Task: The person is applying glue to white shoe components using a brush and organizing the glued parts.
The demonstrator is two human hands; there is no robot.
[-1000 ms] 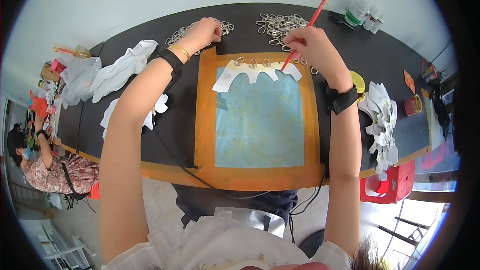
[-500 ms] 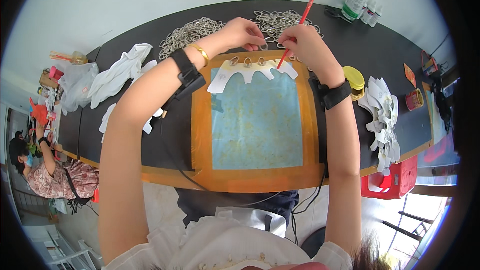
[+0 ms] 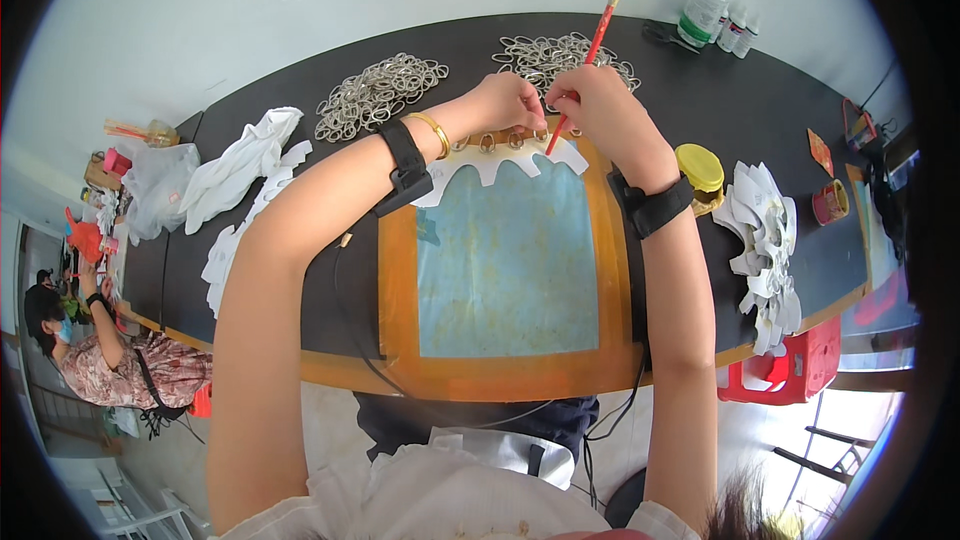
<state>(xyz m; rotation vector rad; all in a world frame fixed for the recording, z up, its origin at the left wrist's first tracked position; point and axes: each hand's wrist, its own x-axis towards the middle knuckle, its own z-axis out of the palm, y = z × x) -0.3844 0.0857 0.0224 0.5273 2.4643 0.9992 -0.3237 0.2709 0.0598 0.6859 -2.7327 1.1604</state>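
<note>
A white scalloped piece lies at the far edge of a blue, yellow-flecked sheet, with several metal rings set along its far edge. My left hand pinches another metal ring down at that edge, right of the others. My right hand is closed round a slim red brush. The brush stands tilted, its lower tip touching or just above the white piece near the pinched ring. Part of the row's left end is hidden behind my left wrist.
Two heaps of metal rings lie at the back. To the right stand a yellow-lidded jar and a stack of white cut pieces; bottles stand behind. White cloth lies left. Another person works far left.
My left hand has moved right and nearer, bringing the ring down to the white piece's edge. The brush tip has shifted slightly left along the piece. The whole view has tilted a little.
</note>
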